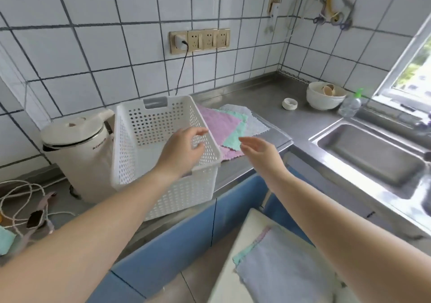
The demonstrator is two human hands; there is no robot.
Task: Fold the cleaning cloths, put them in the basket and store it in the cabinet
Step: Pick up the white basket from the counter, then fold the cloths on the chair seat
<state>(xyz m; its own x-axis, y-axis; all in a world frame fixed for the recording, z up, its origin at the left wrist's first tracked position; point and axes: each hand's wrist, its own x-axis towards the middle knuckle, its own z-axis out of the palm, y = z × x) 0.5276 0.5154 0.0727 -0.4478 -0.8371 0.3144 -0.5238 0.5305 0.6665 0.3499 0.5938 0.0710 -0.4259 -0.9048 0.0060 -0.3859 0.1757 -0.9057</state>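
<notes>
1. cleaning cloths (229, 125): pink, teal and pale grey-blue, lying unfolded and overlapping on the steel counter (303, 120) at frame centre, just right of the basket, the pink one partly tucked behind its right wall.
2. white perforated basket (163, 139): centre-left of frame, looks empty, sits near the counter's front edge; seems tilted, can't be sure with the wide lens.
3. left hand (184, 148): over the basket's right rim, fingers loosely curled and apart, holding nothing; contact with the rim can't be told.
4. right hand (258, 148): open, fingers spread, hovering just in front of the cloths' near edge, touching nothing.
5. second stack of cloths (279, 267): lower right of frame, on a white board-like surface below counter level, looks flat or already folded, can't tell which.
6. step in hand, my read: start of the folding, reaching for the first cloth; nothing in the basket yet.
7. next move calls for: pinch the top pink cloth by a corner or edge, pull it clear of the others and of the basket wall, lay it flat, fold.
8. around: kettle (79, 153) left of the basket, sink (373, 158) at right, blue cabinet doors (186, 239) below the counter, likely where the basket goes.
</notes>
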